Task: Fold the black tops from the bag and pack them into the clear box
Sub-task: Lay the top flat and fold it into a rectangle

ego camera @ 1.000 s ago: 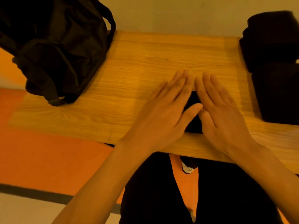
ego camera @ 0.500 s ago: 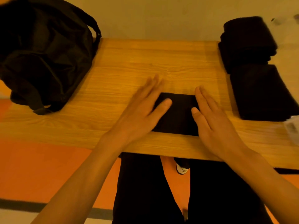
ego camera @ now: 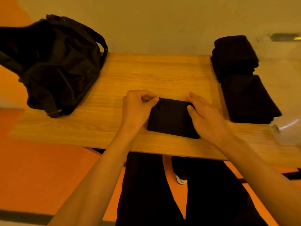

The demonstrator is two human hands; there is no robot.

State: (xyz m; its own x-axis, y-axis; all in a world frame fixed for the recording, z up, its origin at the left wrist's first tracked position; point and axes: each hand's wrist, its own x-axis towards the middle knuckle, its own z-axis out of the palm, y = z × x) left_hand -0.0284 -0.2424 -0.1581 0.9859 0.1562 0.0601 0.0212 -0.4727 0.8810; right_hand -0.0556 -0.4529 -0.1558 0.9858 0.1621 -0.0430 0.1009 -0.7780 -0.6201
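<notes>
A small folded black top (ego camera: 171, 119) lies on the wooden table (ego camera: 146, 75) near its front edge. My left hand (ego camera: 138, 106) has curled fingers and pinches the top's far left corner. My right hand (ego camera: 205, 118) holds the top's right side, thumb on the cloth and fingers along its edge. The black bag (ego camera: 53, 66) slumps on the table's left end. At the right, two piles of folded black tops (ego camera: 236, 57) (ego camera: 249, 98) sit inside the clear box (ego camera: 286, 131), whose walls are faint.
The wall runs just behind the table. Bare wood stretches between the bag and the clear box. An orange floor and my dark-trousered legs (ego camera: 179, 193) show below the table's front edge.
Both hands were flat, pressing the top a second ago, then slid apart to its sides. Now the left hand has curled to pinch the corner and the right grips the right edge.
</notes>
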